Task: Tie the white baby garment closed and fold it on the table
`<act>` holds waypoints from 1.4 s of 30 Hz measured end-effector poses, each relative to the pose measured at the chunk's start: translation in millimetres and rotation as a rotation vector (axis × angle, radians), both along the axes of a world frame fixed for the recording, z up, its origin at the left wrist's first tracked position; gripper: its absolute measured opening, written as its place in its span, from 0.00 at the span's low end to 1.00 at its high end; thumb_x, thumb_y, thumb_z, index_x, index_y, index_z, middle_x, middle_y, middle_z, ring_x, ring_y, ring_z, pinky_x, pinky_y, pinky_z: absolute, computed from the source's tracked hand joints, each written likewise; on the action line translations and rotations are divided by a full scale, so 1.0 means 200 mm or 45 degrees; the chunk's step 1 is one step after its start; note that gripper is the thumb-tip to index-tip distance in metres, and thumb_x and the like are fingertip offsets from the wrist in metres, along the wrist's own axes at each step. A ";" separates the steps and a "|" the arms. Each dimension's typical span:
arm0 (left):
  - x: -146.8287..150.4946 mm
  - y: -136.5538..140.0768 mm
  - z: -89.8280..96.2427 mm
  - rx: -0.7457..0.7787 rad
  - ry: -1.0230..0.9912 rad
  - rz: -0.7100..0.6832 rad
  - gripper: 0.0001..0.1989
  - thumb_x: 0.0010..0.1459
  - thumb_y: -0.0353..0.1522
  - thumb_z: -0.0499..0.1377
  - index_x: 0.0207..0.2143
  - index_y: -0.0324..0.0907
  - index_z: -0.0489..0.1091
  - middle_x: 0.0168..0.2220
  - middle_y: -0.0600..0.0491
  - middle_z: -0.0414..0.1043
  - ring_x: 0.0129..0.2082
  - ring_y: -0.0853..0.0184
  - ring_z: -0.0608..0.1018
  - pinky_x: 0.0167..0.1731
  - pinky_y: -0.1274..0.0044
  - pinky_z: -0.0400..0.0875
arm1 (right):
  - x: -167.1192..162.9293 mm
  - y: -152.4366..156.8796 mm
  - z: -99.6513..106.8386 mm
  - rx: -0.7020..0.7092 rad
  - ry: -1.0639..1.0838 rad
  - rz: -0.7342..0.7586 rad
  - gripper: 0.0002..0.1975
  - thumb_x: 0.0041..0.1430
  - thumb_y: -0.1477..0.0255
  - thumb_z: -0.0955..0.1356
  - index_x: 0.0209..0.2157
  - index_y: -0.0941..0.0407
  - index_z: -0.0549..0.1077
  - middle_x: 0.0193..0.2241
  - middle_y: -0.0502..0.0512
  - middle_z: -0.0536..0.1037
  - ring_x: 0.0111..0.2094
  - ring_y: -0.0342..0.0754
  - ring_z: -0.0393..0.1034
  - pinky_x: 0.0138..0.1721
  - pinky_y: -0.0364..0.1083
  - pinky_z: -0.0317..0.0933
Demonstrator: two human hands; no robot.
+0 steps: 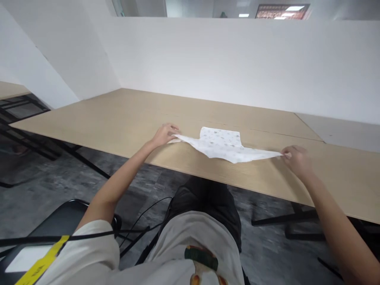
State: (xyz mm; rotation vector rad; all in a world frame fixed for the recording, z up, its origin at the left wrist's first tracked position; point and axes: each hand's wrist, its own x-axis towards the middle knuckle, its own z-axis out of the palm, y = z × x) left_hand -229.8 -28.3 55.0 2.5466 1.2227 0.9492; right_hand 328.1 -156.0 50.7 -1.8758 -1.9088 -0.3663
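Cloth (pixel 223 145): white with a small print, lying on the bench (pixel 124 118) close to its near edge, roughly midway between your two hands. It is pulled out into a long strip, with one wider flap lying flat on the side of the cloth away from you.

Left hand (pixel 165 134): at the cloth's left tip, fingers closed down on it. Whether it pinches the tip or only presses it to the bench, you cannot tell from here.

Right hand (pixel 297 158): at the cloth's right tip, fingers narrowed to a pinch on the thin corner.

Risks, as judged:
- Both grips sit on the very tips of the cloth. A harder pull apart could slip a corner out of the fingers, most likely on the right, where the point is thinnest.
- The cloth's near fold lies just beside the bench edge. If you drag it toward yourself, the middle may sag over the edge and slide toward the floor (pixel 89 190).
- Uneven tension from the two hands would skew the strip and wrinkle the far flap, spoiling any straight line.
- The cloth looks thin and light; a fast lift could make it flutter and fold on itself.

Below the cloth's side of the bench: a dark chair (pixel 53 225) at your left, with cables (pixel 139 221) trailing.
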 end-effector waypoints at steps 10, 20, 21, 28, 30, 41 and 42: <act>-0.15 -0.16 -0.29 -0.270 -0.237 0.109 0.20 0.56 0.41 0.54 0.42 0.40 0.77 0.48 0.45 0.76 0.49 0.58 0.75 0.55 0.64 0.66 | 0.04 -0.23 -0.31 0.055 0.404 -0.044 0.06 0.45 0.77 0.61 0.27 0.53 0.65 0.34 0.64 0.76 0.36 0.55 0.70 0.42 0.51 0.62; -0.11 -0.14 -0.33 -0.208 0.043 0.531 0.25 0.61 0.44 0.48 0.51 0.39 0.71 0.57 0.41 0.67 0.59 0.50 0.66 0.59 0.57 0.55 | 0.01 -0.15 -0.29 -0.033 0.508 -0.311 0.15 0.47 0.63 0.65 0.34 0.58 0.73 0.30 0.63 0.75 0.33 0.56 0.68 0.38 0.54 0.61; -0.10 -0.15 -0.32 -0.215 0.099 0.522 0.25 0.60 0.44 0.50 0.51 0.39 0.70 0.57 0.41 0.67 0.59 0.50 0.65 0.59 0.57 0.55 | -0.01 -0.13 -0.27 -0.022 0.541 -0.301 0.16 0.47 0.65 0.65 0.36 0.59 0.73 0.30 0.62 0.75 0.32 0.55 0.68 0.37 0.53 0.61; -0.12 -0.17 -0.29 -0.339 -0.139 0.385 0.20 0.52 0.42 0.55 0.41 0.38 0.70 0.42 0.46 0.74 0.42 0.60 0.73 0.47 0.68 0.67 | -0.54 0.05 -0.10 0.428 0.650 -0.050 0.19 0.48 0.71 0.62 0.42 0.60 0.73 0.30 0.57 0.71 0.31 0.50 0.63 0.36 0.50 0.61; -0.12 -0.18 -0.30 -0.431 -0.295 0.365 0.19 0.50 0.43 0.56 0.39 0.38 0.69 0.39 0.48 0.74 0.38 0.63 0.73 0.42 0.71 0.68 | -0.77 0.10 -0.08 0.433 0.626 0.071 0.18 0.49 0.73 0.62 0.42 0.60 0.72 0.31 0.56 0.70 0.32 0.49 0.63 0.37 0.49 0.61; -0.11 -0.18 -0.29 -0.532 -0.555 0.302 0.20 0.48 0.42 0.59 0.39 0.38 0.67 0.35 0.50 0.74 0.35 0.66 0.74 0.38 0.75 0.68 | -1.26 0.15 -0.22 0.205 0.368 0.170 0.26 0.49 0.84 0.58 0.50 0.58 0.68 0.38 0.60 0.70 0.36 0.50 0.65 0.35 0.46 0.59; -0.11 -0.18 -0.29 -0.533 -0.558 0.304 0.20 0.48 0.42 0.59 0.40 0.38 0.68 0.35 0.50 0.74 0.36 0.65 0.74 0.38 0.75 0.68 | -1.26 0.15 -0.22 0.194 0.354 0.179 0.26 0.49 0.84 0.58 0.51 0.59 0.68 0.38 0.60 0.70 0.37 0.51 0.65 0.36 0.46 0.60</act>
